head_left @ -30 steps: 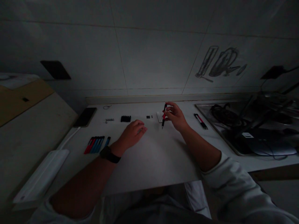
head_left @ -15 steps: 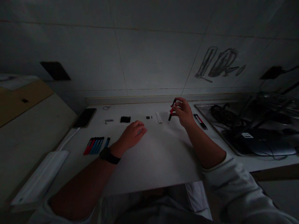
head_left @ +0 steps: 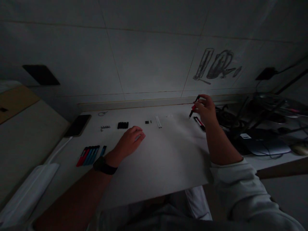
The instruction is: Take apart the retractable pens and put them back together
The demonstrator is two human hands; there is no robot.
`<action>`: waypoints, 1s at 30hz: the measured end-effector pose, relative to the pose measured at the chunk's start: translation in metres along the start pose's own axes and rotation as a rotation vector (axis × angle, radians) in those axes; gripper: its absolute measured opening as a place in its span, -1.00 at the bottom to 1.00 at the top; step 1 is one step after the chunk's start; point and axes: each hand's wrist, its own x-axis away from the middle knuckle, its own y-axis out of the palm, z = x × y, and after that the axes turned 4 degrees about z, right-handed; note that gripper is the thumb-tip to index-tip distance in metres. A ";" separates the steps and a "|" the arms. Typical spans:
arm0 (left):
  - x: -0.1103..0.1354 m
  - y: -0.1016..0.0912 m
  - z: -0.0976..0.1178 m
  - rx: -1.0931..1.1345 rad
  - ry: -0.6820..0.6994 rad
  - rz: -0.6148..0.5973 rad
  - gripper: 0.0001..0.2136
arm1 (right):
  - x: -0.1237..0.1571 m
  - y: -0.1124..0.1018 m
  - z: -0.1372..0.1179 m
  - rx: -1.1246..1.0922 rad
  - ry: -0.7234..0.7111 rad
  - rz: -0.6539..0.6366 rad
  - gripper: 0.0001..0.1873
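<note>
- Rightward is where the right hand (head_left: 205, 110) has gone since the earlier frames, from above the middle of the worktop (head_left: 168, 160) to its right edge, taking the red-and-black pen (head_left: 194, 106) along. The left hand (head_left: 131, 141) has not shifted.
- Near the left edge a row of red and blue pens (head_left: 88, 151) lies side by side, with a phone (head_left: 77, 125) beyond it at the back left corner.
- Along the back edge sit small black parts (head_left: 122, 125) and white sticks (head_left: 158, 122), all loose — a sweeping forearm could scatter them, I judge.
- The left hand rests palm down near the middle, fingers loosely together, holding nothing.
- The right hand's fingertips are pinched on the pen, which hangs tip-down in the air just above a second pen (head_left: 199, 123) lying at the right edge.
- That grip looks light — the pen could slip, knock the second one, and roll into the cables (head_left: 231, 118) beyond the edge. In this dim light it would be hard to find.
</note>
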 end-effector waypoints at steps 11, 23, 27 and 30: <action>0.001 0.002 -0.007 -0.014 -0.024 -0.046 -0.71 | -0.013 -0.057 0.033 0.560 0.211 -0.255 -0.39; 0.001 0.001 -0.005 -0.018 -0.003 -0.069 -0.70 | -0.004 -0.046 0.031 1.237 0.181 -0.569 -0.61; 0.002 0.001 -0.004 -0.015 0.010 -0.073 -0.71 | -0.005 -0.045 0.036 1.346 0.147 -0.558 -0.60; 0.001 0.001 -0.003 -0.014 0.016 -0.070 -0.71 | -0.005 -0.044 0.041 1.414 0.112 -0.539 -0.59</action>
